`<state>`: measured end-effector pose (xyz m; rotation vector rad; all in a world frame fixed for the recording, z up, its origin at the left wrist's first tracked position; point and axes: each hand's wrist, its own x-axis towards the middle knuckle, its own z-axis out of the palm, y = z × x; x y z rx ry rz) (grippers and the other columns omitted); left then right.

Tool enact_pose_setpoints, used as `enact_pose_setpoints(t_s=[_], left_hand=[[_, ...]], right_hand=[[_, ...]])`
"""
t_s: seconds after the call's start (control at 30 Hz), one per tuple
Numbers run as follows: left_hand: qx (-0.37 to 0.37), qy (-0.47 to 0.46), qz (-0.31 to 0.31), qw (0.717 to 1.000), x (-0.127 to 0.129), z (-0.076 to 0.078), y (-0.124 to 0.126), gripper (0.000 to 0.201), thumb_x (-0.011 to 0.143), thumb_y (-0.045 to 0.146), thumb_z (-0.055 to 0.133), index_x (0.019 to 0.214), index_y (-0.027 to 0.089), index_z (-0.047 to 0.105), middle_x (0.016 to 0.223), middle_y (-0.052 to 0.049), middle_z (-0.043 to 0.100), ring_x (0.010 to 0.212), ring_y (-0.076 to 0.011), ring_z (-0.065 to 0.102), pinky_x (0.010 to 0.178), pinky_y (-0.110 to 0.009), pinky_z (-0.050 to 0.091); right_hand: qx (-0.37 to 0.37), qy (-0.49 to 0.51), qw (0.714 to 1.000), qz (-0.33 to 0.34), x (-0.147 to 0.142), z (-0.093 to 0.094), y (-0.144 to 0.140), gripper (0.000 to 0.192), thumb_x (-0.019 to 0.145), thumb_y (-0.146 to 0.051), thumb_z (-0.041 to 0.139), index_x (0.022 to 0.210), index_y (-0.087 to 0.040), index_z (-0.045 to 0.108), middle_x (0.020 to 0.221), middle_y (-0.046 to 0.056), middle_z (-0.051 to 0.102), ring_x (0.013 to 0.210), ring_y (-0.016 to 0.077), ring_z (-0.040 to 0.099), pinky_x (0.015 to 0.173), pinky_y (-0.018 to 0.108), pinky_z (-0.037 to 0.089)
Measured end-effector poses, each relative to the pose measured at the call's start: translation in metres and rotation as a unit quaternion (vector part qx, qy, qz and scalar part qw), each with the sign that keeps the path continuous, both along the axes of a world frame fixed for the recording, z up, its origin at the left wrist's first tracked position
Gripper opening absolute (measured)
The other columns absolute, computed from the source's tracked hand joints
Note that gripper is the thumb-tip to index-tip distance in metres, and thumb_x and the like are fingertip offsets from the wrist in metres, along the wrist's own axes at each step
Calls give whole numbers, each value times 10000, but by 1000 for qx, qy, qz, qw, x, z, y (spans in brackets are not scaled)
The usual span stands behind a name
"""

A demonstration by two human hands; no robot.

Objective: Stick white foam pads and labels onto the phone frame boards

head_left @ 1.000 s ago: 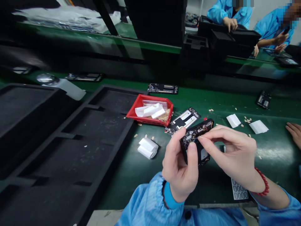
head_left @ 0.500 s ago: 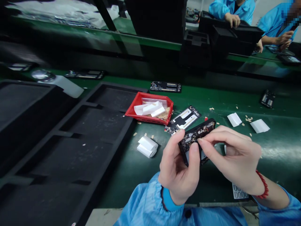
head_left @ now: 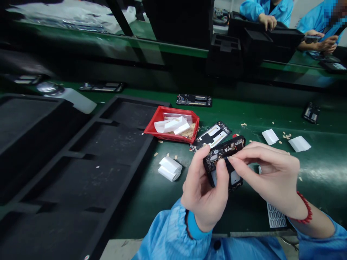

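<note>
My left hand [head_left: 204, 195] grips a black phone frame [head_left: 225, 151] with bare circuitry, held tilted above the green belt [head_left: 151, 187]. Thumb and fingers wrap its lower end. My right hand [head_left: 267, 177] comes in from the right, its fingertips pinched against the frame's upper middle; anything between them is too small to see. A red bead bracelet [head_left: 305, 207] circles my right wrist. Just behind the held frame, a second phone board [head_left: 211, 135] with white patches lies flat on the belt.
A red bin [head_left: 151, 128] with white strips stands left of the board. White rolled pieces [head_left: 170, 168] lie nearer. Black foam trays [head_left: 81, 169] fill the left. A sticker sheet [head_left: 275, 217] sits under my right wrist. Other boards [head_left: 193, 100] lie farther back; people in blue work at top right.
The held frame has shifted slightly left and up with both hands. My right fingertips stay pinched at the same spot. The other person's hand at the right edge is gone from view.
</note>
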<state>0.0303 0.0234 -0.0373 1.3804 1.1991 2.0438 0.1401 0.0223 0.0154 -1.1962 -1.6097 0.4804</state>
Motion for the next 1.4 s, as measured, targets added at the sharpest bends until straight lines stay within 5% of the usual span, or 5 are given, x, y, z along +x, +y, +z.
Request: enact_pose_setpoints(t_s=[1.0,1.2,1.4], left_hand=[[-4,52,30,998,-4,-1,-2,532,805,16,713,1297,211,660,1036,-23,806,826,-182,792,715,-230,662],[-45,31,-7,998,-8,3,-2,533,808,28,722,1297,235,679,1095,-17,801,866,-179,792,773,-231,660],[-80,-71,-103,989,-15,4,5,434,885,63,605,1260,253,712,1239,-9,755,1146,-248,721,944,-307,629]], right_hand=[[-14,13,1000,-9,3,-3,6,227,801,-123,793,722,-210,599,670,-37,612,601,103,547,531,247,461],[-16,17,1000,-10,2,-5,10,225,794,-86,779,702,-198,606,655,-45,597,566,82,501,526,227,448],[-150,128,980,31,13,-3,17,218,792,-214,797,698,-194,601,657,-35,593,539,87,523,489,219,464]])
